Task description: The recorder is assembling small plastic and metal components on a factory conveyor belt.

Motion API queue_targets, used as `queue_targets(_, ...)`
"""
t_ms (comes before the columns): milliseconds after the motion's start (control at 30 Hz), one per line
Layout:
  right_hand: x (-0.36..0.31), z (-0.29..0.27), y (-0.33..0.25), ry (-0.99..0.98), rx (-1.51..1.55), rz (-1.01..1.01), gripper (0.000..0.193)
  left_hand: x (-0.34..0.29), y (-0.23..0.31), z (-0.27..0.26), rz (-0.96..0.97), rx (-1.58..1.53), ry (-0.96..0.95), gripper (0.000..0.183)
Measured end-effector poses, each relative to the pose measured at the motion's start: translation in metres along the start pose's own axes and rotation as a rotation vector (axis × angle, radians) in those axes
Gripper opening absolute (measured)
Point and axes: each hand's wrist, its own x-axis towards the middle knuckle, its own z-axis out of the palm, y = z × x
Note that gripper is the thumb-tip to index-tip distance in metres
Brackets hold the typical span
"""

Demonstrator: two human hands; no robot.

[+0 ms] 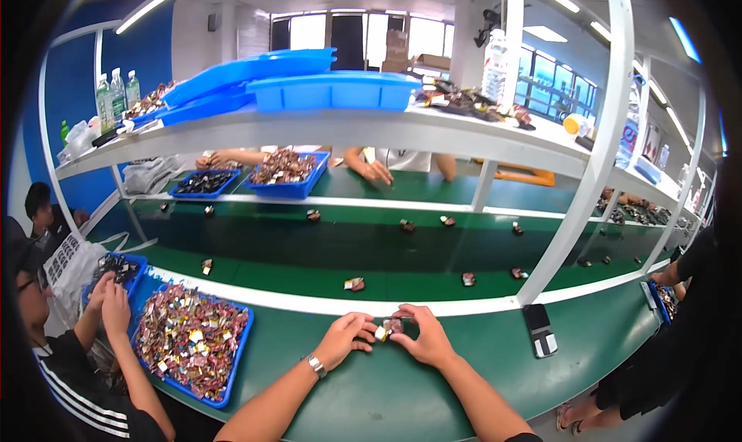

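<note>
Over the green bench top, my right hand (427, 338) has thumb and fingers closed around a small reddish-brown part (393, 326) with a white and yellow piece on its left side. My left hand (345, 341), with a metal-band watch at the wrist, is curled at the part's left edge, its fingertips at the white and yellow piece. How firmly the left fingers grip cannot be made out. To the left stands a blue tray (244, 341) heaped with similar small parts. A black and grey flat case (539, 331) lies on the bench to the right.
Behind a white rail (309, 297), a dark green conveyor belt (263, 245) carries scattered parts. A white upright post (576, 210) rises at right. Overhead, a shelf (325, 133) bears blue trays and bottles. Co-workers sit at left, opposite and at right; one person's hands (114, 303) are by another blue tray.
</note>
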Motion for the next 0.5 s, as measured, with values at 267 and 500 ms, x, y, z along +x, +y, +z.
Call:
queue_targets(267, 0.005, -0.003, -0.03, -0.252, -0.064, -0.153, 0.049, 0.0, 0.007, -0.006, -0.125, 0.008, -0.304, 0.037)
queue_targets(500, 0.001, 0.0, -0.021, -0.141, -0.145, -0.341, 0.03, -0.002, 0.0, 0.005, -0.005, 0.031, -0.163, 0.034)
